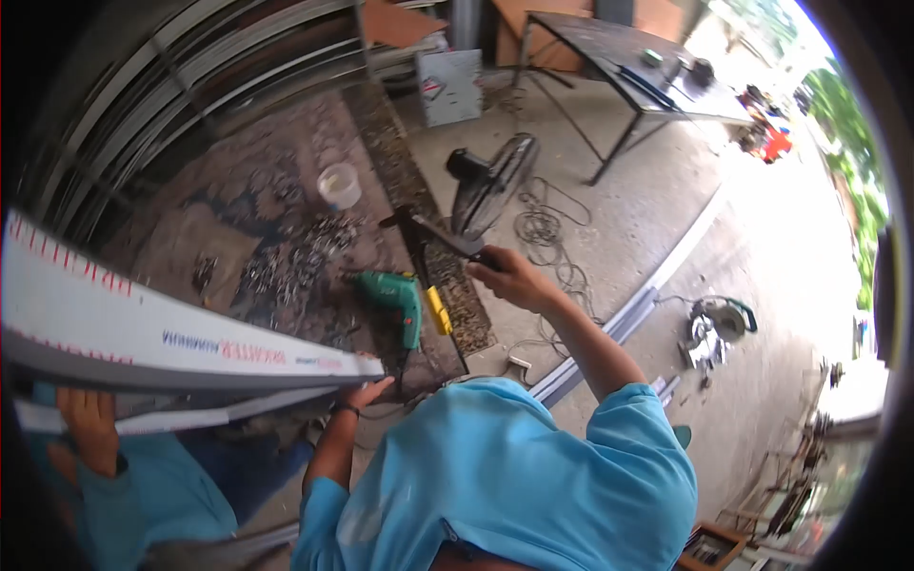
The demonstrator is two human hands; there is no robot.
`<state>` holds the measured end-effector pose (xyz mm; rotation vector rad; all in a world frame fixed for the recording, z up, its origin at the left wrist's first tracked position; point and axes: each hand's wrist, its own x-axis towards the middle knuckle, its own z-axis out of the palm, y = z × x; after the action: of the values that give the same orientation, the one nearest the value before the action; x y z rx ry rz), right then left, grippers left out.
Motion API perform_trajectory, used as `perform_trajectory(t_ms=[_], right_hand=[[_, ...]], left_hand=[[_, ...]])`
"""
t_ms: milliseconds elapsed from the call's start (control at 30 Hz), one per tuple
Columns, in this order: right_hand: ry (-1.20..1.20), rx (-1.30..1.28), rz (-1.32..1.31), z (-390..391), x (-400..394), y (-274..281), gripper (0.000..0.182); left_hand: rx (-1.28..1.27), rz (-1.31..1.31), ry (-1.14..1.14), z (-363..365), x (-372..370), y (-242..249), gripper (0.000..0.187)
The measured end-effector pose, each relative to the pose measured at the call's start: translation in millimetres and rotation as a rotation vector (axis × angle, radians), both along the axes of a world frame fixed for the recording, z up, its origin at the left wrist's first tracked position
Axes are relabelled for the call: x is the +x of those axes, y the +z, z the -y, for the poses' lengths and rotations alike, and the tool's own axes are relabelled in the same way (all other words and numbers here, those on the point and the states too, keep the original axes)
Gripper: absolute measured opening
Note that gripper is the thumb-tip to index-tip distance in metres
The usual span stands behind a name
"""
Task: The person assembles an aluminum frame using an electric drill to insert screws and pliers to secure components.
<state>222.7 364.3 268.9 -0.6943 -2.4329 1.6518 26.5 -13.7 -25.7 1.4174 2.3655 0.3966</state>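
My left hand (367, 392) grips the near end of a long aluminium profile (190, 333) wrapped in white film with red and blue print. Its thumb shows below the end; the other fingers are mostly hidden. Stretched out over the workbench edge, my right hand (509, 278) is closed around the dark handle of a flat grey metal tool (452, 238), whose exact kind I cannot make out. Just beyond its tip lies a hammer with a yellow handle (439, 310). A green power drill (392, 297) rests on the bench beside that hammer.
Another person's hand (90, 428) supports the profile at left. The workbench (324, 133) carries a white tub (339, 186) and scattered small metal pieces (295, 262). A black fan (493, 186) stands beyond, near coiled cable (541, 226). Profiles (628, 319) and a circular saw (722, 322) lie on the floor.
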Motion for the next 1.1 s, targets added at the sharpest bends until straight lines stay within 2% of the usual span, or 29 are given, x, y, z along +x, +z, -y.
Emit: perform_trajectory(t_ms=[67, 133, 200, 233, 267, 333, 433, 467, 500, 533, 633, 800, 867, 933, 967, 1033, 1100], right_hand=[[-0.024, -0.302, -0.001, 0, -30, -8, 0.031], [-0.072, -0.437, 0.016, 4, -57, -10, 0.029], [-0.067, -0.532, 0.013, 2, -86, -21, 0.03], [-0.05, -0.577, 0.007, 1, -100, -35, 0.031], [-0.034, -0.622, 0.002, -1, -115, -49, 0.031], [0.027, -0.744, 0.036, -5, -149, -83, 0.033], [0.076, -0.76, 0.08, 1, -196, -141, 0.035], [0.07, -0.737, 0.12, 6, -208, -152, 0.038], [0.063, -0.712, 0.162, 11, -218, -165, 0.042], [0.076, -0.794, 0.191, 11, -229, -181, 0.043], [0.024, -0.876, 0.256, 20, -256, -207, 0.039], [0.01, -0.896, 0.268, 6, -283, -245, 0.037], [0.124, -0.626, 0.197, -13, -290, -276, 0.039], [0.144, -0.361, 0.168, -19, -296, -292, 0.047], [0.334, 0.202, 0.268, -38, -317, -329, 0.056], [0.144, 0.821, 0.087, 7, -277, -245, 0.066], [0.268, 0.548, -0.15, 15, -279, -197, 0.078]], left_hand=[[-0.115, 0.238, 0.268, 0, 12, 24, 0.078], [0.2, 0.14, 0.287, 0, 25, 35, 0.077], [0.311, 0.007, 0.315, -3, 39, 54, 0.076], [0.303, -0.063, 0.272, 6, 49, 55, 0.081], [0.365, 0.019, 0.339, 2, 48, 52, 0.082], [0.313, 0.087, 0.388, 6, 53, 54, 0.082], [0.307, 0.112, 0.443, 2, 62, 84, 0.08], [0.255, 0.22, 0.485, 0, 64, 103, 0.078], [0.228, 0.231, 0.506, 4, 63, 103, 0.077], [0.207, 0.238, 0.523, 7, 66, 103, 0.076], [0.202, 0.219, 0.557, 6, 71, 134, 0.073], [0.216, 0.282, 0.639, 3, 80, 140, 0.073], [0.309, 0.218, 0.657, 6, 86, 115, 0.077], [0.299, 0.369, 0.69, -4, 87, 139, 0.079], [0.342, 0.313, 0.685, -8, 88, 143, 0.08], [0.408, 0.16, 0.643, -14, 87, 146, 0.083], [0.488, 0.142, 0.649, -24, 85, 151, 0.077]])
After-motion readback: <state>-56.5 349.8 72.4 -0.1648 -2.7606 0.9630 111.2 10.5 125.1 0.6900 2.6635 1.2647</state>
